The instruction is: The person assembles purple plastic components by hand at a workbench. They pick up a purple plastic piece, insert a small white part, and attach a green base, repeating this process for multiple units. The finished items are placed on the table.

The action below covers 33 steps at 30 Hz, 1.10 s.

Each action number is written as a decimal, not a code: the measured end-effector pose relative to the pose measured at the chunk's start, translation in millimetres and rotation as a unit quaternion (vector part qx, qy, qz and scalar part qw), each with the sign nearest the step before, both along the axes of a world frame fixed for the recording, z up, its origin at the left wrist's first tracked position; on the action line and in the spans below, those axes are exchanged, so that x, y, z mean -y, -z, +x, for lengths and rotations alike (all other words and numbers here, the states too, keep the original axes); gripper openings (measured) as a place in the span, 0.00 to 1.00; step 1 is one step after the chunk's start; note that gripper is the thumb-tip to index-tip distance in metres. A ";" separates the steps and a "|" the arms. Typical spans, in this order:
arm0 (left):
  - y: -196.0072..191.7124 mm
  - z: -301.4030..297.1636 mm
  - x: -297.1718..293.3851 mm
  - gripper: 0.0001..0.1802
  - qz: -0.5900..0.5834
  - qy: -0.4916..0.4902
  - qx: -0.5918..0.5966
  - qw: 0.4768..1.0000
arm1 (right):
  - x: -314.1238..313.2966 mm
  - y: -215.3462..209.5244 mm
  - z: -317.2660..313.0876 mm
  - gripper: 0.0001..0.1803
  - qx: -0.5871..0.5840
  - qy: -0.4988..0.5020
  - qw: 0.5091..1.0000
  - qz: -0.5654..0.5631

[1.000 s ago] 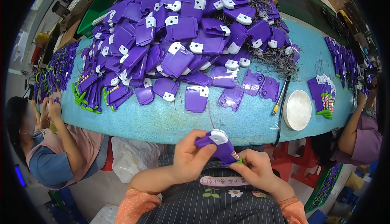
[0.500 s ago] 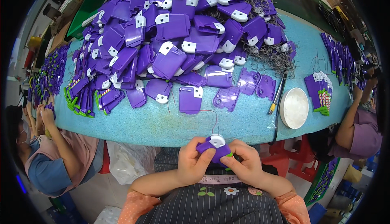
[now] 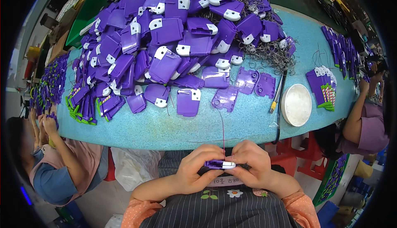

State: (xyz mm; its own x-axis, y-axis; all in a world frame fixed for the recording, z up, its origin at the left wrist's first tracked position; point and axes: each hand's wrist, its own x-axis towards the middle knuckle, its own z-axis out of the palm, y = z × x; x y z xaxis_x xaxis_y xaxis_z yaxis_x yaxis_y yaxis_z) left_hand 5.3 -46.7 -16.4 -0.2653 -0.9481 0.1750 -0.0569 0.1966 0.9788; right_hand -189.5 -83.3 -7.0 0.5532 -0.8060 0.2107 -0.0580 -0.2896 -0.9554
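Okay, both hands on one purple piece [image 3: 214, 164], held edge-on in front of the striped apron [image 3: 186, 209], just off the near edge of the table [image 3: 165, 133]. Left hand [image 3: 196, 166]: grip closed on the purple end, fingers above, thumb below. Right hand [image 3: 253, 164]: grip closed too, thumb and fingertips pinching the white end; can't tell how much of it they cover. Reddish wire [image 3: 223, 135] runs up from between the hands past the table edge, far end near a translucent purple shell [image 3: 224, 99]. Thin strands [image 3: 233, 160] show by the right fingertips; where they join is hidden. To handle this well, I'd say: left pinch firm and steady so the piece doesn't roll, right fingertips light and precise at the white end, wire kept out from under both thumbs, slack, no sharp bend. Edge-on is probably a good angle, since a snagged strand should show. Others on the table: flat casing with white corner [image 3: 188, 102], heaped purple casings [image 3: 165, 66], curled dark wires [image 3: 275, 58], yellow-ended tool [image 3: 273, 106], white bowl [image 3: 296, 105]. Wire could catch on the shell, so keep it free.
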 end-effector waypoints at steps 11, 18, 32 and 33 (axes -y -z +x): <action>-6.4 1.9 8.5 0.15 -0.168 0.014 0.136 0.976 | 16.6 -17.4 -8.2 0.28 0.119 -0.068 0.919 0.369; 0.3 -3.2 6.6 0.16 -0.095 0.108 0.073 0.987 | 24.7 -29.4 -8.2 0.24 0.029 -0.097 0.888 0.448; -13.4 20.4 23.2 0.22 -0.063 -0.089 0.180 0.978 | 8.2 -22.0 -46.3 0.10 -0.043 0.136 0.989 -0.035; -13.3 27.2 33.3 0.24 -0.095 -0.154 0.247 0.952 | 10.9 -44.5 -51.6 0.11 -0.010 0.275 0.961 0.011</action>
